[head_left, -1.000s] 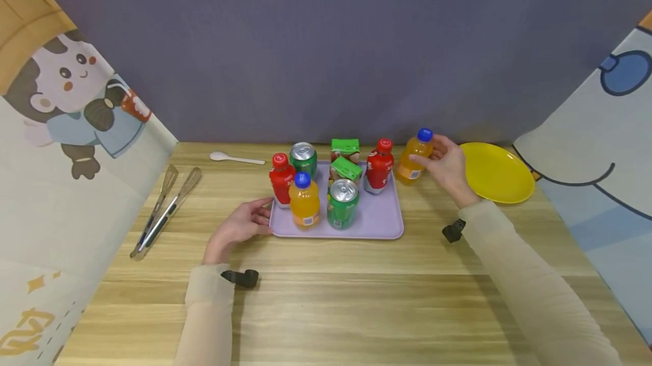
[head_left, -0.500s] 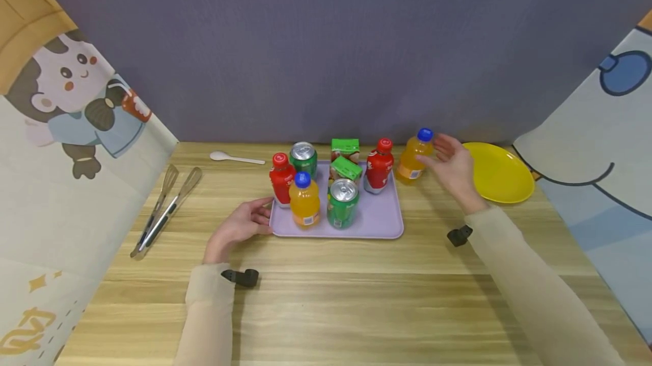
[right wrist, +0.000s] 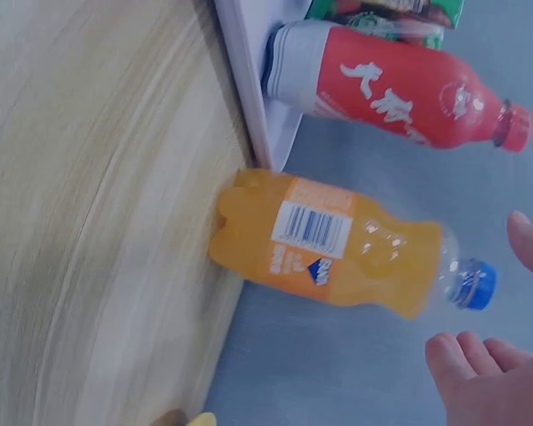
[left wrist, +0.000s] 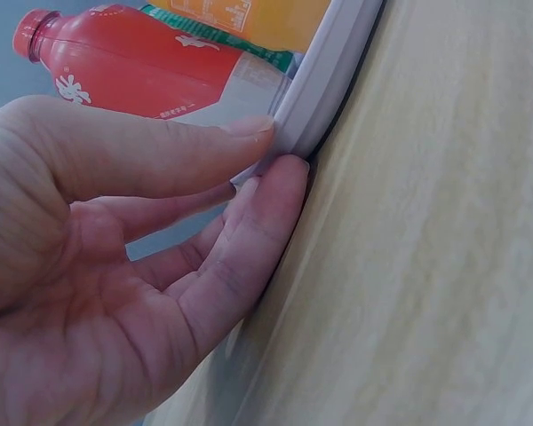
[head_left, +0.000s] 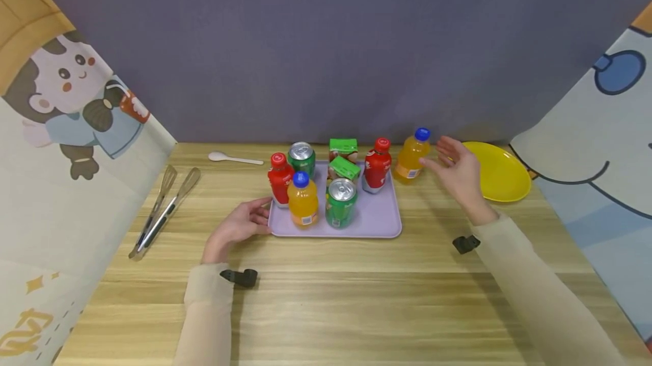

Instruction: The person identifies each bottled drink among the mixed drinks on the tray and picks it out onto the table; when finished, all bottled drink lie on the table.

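Note:
My left hand [head_left: 241, 223] holds the left edge of a lilac tray [head_left: 378, 220]; in the left wrist view the thumb lies on the rim and the fingertips are at its underside. Beside the tray's right end, an orange soda bottle [head_left: 410, 159] with a blue cap stands upright on the table. My right hand [head_left: 458, 176] is just right of that bottle, fingers spread and apart from it. On the tray are a second orange soda bottle [head_left: 303, 205], two red bottles [head_left: 377, 169], green cans [head_left: 340, 207] and green-topped drink cartons [head_left: 343, 169].
A yellow plate [head_left: 501, 176] lies right of my right hand. At the left are metal tongs [head_left: 163, 216], and a white spoon [head_left: 235, 158] lies near the back. A dark grey wall [head_left: 326, 49] rises behind the table.
My right hand has let go of the orange soda bottle and drawn back to the right, its fingers opening. The bottle stays standing beside the tray. My left hand keeps its place.

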Action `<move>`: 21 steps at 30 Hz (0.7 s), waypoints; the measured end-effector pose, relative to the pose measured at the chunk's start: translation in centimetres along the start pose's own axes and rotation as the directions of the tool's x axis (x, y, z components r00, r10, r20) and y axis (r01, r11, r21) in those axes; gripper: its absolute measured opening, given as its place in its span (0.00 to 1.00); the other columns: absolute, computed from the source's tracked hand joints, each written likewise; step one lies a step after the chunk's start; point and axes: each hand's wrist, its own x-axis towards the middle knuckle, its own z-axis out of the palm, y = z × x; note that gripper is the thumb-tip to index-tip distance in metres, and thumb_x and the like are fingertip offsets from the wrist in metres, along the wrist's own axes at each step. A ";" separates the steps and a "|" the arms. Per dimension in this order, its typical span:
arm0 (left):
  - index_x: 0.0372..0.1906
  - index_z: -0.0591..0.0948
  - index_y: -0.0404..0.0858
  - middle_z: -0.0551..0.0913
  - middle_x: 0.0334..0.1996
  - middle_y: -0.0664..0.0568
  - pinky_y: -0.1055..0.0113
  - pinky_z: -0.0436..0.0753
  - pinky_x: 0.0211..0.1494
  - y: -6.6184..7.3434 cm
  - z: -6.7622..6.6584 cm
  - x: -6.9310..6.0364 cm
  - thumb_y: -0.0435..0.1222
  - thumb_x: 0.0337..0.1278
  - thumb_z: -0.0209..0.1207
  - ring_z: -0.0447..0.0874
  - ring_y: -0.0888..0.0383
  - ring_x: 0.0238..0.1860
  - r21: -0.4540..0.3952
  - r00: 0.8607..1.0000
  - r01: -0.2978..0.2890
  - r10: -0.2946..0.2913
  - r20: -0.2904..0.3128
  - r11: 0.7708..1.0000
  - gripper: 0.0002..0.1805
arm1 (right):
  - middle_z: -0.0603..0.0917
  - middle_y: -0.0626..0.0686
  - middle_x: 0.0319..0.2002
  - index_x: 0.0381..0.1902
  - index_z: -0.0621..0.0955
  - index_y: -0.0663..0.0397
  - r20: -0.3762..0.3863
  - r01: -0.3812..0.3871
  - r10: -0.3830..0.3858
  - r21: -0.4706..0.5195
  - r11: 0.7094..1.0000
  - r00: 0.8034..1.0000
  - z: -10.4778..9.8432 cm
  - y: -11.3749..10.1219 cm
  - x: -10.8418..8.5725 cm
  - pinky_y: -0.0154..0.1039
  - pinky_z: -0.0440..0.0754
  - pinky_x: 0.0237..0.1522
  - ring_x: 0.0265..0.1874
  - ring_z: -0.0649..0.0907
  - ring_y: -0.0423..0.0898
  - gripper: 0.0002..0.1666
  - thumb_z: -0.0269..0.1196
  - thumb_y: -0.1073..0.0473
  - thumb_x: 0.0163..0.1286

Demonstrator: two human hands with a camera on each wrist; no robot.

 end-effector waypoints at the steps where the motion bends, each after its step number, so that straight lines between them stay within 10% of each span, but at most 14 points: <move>1: 0.70 0.60 0.27 0.74 0.45 0.34 0.67 0.81 0.41 -0.1 0.0 0.0 0.17 0.45 0.64 0.77 0.48 0.38 0.001 1.000 0.001 -0.001 -0.002 1.000 0.43 | 0.74 0.61 0.59 0.64 0.70 0.65 0.001 0.008 -0.008 0.000 1.000 1.000 0.0 -0.1 -0.2 0.44 0.73 0.56 0.57 0.75 0.54 0.42 0.73 0.56 0.55; 21: 0.70 0.58 0.26 0.73 0.45 0.31 0.66 0.81 0.40 -0.3 -0.1 0.1 0.16 0.44 0.63 0.77 0.46 0.38 -0.014 1.000 -0.011 0.011 0.011 1.000 0.44 | 0.78 0.61 0.56 0.61 0.73 0.65 0.038 0.119 -0.121 0.057 0.991 0.992 2.1 -1.5 -1.9 0.44 0.77 0.51 0.54 0.78 0.56 0.38 0.74 0.61 0.53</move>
